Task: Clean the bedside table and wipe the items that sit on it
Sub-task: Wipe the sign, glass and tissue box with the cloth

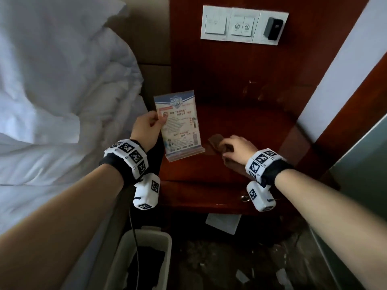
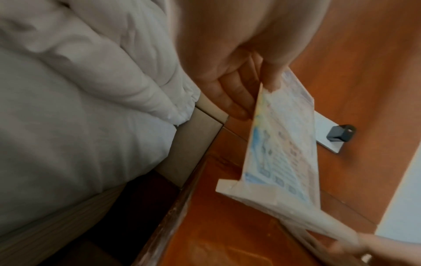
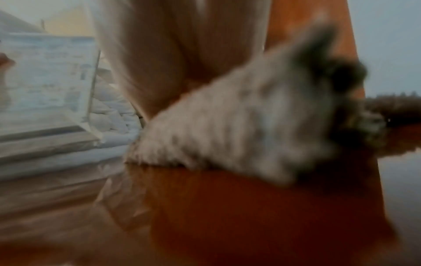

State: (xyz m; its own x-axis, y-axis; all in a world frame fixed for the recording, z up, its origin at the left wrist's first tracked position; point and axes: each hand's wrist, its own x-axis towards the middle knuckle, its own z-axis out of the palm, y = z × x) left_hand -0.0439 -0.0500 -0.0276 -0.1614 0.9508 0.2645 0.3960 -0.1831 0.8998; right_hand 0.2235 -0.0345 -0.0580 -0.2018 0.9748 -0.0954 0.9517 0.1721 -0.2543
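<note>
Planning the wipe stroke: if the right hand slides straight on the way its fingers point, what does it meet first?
Probably the clear acrylic sign stand: the right hand, on the brown cloth, points left toward its base. Depth is uncertain.

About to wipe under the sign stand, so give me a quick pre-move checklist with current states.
1. Left hand pinches the sign stand by its edge: ok.
2. Stand's base lifted clear of the bedside table: cannot tell; it is tilted.
3. Right hand holds the brown cloth: ok.
4. Cloth flat on the tabletop: ok.
5. Path from cloth to stand free of objects: ok.
</note>
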